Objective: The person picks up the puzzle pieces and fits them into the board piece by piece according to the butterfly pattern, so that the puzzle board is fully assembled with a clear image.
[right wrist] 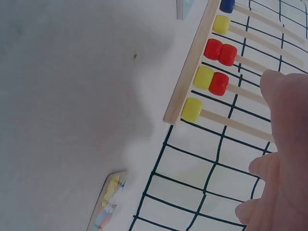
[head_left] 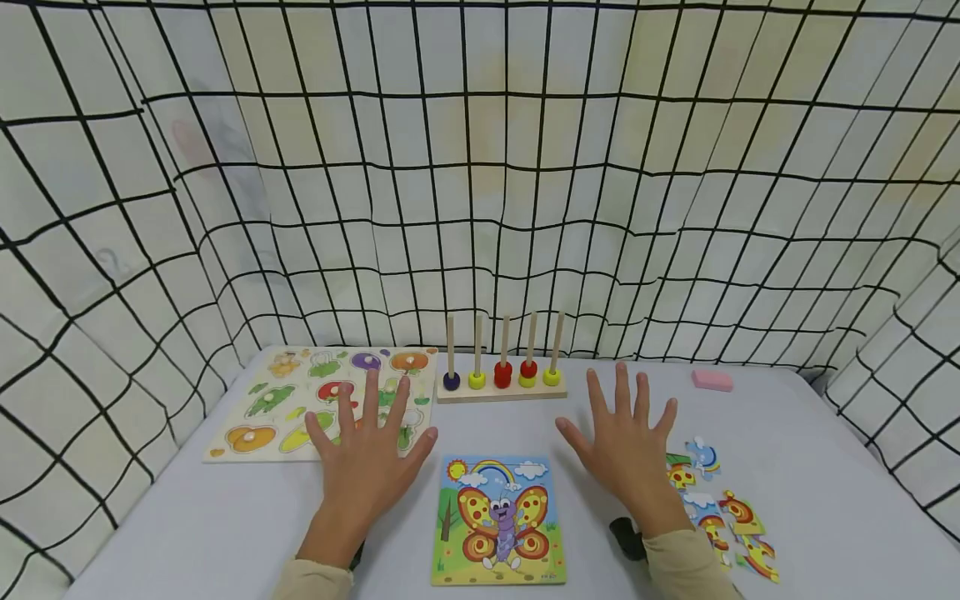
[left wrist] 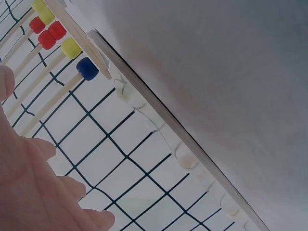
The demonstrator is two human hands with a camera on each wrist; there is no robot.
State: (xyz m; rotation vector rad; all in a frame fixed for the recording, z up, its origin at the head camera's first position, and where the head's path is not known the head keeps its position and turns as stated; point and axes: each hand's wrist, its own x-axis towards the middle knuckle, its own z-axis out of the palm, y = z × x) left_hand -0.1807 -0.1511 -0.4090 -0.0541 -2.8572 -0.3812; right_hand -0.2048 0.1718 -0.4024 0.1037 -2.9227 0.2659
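Both hands are held out with fingers straight and spread, holding nothing. In the head view my left hand (head_left: pixel 367 462) covers part of the vegetable peg puzzle board (head_left: pixel 300 383). My right hand (head_left: pixel 628 450) is beside several loose jigsaw pieces (head_left: pixel 742 512), partly hiding them. Between the wrists lies a butterfly picture puzzle (head_left: pixel 501 521) on the table. Behind the hands stands a wooden bead stacker (head_left: pixel 502 393) with upright rods and blue, yellow and red beads. The left wrist view shows the left fingers (left wrist: pixel 43 149) apart from the stacker; the right wrist view shows the right fingers (right wrist: pixel 264 166) likewise.
A pink eraser-like block (head_left: pixel 712 381) lies at the back right of the white table (head_left: pixel 600 542). Black netting (head_left: pixel 480 192) over pale walls encloses the back and sides. Dark straps (head_left: pixel 627 538) sit at the wrists, below beige sleeves (head_left: pixel 686 567).
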